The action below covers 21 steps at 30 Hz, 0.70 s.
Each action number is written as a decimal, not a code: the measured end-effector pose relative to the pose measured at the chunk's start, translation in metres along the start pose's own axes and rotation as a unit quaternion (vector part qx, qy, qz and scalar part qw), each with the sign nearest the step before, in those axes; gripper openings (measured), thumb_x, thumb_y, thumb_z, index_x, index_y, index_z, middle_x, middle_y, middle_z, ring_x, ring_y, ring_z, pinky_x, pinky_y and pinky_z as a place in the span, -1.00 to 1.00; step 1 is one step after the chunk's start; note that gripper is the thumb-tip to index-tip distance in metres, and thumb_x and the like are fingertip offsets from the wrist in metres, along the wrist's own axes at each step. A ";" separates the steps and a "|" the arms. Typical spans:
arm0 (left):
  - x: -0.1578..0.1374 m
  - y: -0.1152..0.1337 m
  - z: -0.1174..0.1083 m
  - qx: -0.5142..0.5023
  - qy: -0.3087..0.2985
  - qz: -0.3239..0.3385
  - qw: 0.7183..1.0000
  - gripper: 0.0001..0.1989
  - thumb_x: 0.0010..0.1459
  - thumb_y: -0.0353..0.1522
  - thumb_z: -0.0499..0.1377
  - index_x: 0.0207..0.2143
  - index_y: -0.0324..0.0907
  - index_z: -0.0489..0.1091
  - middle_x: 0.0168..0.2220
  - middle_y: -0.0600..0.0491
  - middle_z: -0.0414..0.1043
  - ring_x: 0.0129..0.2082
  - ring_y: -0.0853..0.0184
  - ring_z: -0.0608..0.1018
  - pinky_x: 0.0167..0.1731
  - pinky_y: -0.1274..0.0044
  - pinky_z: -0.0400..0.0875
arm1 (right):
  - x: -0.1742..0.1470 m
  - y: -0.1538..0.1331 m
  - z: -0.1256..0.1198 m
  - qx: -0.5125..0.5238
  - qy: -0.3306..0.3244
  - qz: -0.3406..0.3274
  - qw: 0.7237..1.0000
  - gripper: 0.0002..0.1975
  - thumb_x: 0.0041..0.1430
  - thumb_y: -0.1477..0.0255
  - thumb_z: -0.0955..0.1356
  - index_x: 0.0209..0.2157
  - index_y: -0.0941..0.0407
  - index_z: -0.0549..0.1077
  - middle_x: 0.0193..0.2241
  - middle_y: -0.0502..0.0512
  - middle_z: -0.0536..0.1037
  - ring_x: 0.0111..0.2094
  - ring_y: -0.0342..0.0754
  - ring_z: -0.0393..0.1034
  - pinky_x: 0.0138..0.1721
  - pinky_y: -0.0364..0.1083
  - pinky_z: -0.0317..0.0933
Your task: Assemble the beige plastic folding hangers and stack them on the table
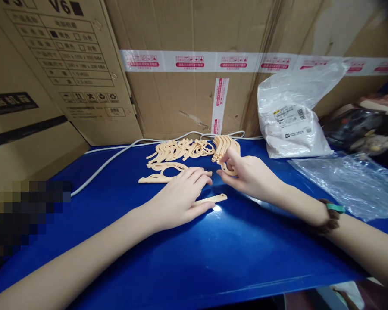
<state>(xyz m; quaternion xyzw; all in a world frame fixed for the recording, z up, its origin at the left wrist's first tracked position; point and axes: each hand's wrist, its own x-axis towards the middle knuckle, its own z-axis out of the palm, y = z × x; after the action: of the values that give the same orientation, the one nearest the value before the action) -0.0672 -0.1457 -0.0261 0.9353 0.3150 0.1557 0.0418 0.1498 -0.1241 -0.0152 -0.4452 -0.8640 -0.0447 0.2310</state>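
Observation:
Several thin beige pieces lie on the blue table. My left hand (183, 196) rests palm down over some of them, its fingers loosely stretched and the thumb apart. Between thumb and fingers, a straight beige strip (215, 199) sticks out to the right; its other end is hidden under the hand. Left of my fingers are flat beige arm-shaped pieces (166, 166). My right hand (245, 172) closes thumb and index finger on a curved beige piece (232, 170), partly covered by the fingers. Just behind it stands a neat stack of curved beige pieces (228, 142).
More beige hook-shaped pieces (174, 150) lie in a row at the back. A white cable (106, 165) runs behind them along the cardboard boxes (187, 99). At the right are a white plastic bag (291, 116) and a clear plastic sheet (352, 183).

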 end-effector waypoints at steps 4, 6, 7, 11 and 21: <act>0.000 0.002 0.006 -0.028 -0.021 -0.005 0.999 -0.74 0.31 -0.22 0.02 -0.10 -0.22 0.30 0.09 -0.16 0.30 0.19 0.16 0.25 0.14 0.31 0.19 | 0.001 0.002 0.000 -0.011 -0.008 0.001 1.000 -0.85 0.22 0.38 0.28 -0.21 0.14 0.28 -0.59 -0.07 0.41 -0.61 -0.13 0.27 -0.53 -0.18 -0.02; 0.000 0.004 0.007 -0.034 -0.023 0.001 0.999 -0.76 0.34 -0.24 -0.05 -0.18 -0.20 0.30 0.04 -0.14 0.34 0.17 0.18 0.27 0.12 0.32 0.20 | 0.002 0.002 0.000 -0.020 -0.014 -0.003 1.000 -0.86 0.24 0.36 0.27 -0.21 0.13 0.29 -0.58 -0.06 0.44 -0.59 -0.11 0.31 -0.52 -0.17 -0.01; 0.001 0.005 0.007 -0.034 -0.022 0.007 0.999 -0.75 0.36 -0.24 -0.07 -0.21 -0.19 0.29 0.02 -0.13 0.36 0.17 0.17 0.27 0.12 0.31 0.20 | 0.002 0.002 -0.001 -0.025 -0.019 -0.007 0.999 -0.86 0.25 0.35 0.26 -0.21 0.13 0.29 -0.56 -0.04 0.46 -0.56 -0.10 0.34 -0.51 -0.17 0.00; 0.002 0.006 0.005 -0.049 -0.013 0.011 0.999 -0.76 0.36 -0.26 -0.08 -0.28 -0.16 0.27 -0.03 -0.09 0.38 0.14 0.16 0.30 0.10 0.29 0.22 | 0.004 0.003 -0.001 -0.047 -0.052 -0.017 0.997 -0.85 0.31 0.33 0.22 -0.21 0.12 0.29 -0.41 0.06 0.56 -0.44 -0.04 0.44 -0.47 -0.15 0.05; 0.003 0.002 0.000 -0.162 0.045 -0.092 0.981 -0.77 0.38 -0.24 -0.14 -0.29 -0.13 0.18 -0.09 -0.04 0.38 -0.06 0.23 0.44 -0.09 0.35 0.35 | 0.009 0.007 -0.012 0.018 -0.096 0.014 0.995 -0.66 0.37 0.33 0.07 -0.32 0.15 0.35 -0.58 0.06 0.44 -0.56 -0.10 0.30 -0.42 -0.12 0.07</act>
<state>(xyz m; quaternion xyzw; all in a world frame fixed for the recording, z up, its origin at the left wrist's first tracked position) -0.0637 -0.1457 -0.0254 0.8750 0.3722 0.2423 0.1928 0.1548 -0.1168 -0.0017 -0.4550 -0.8766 0.0169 0.1557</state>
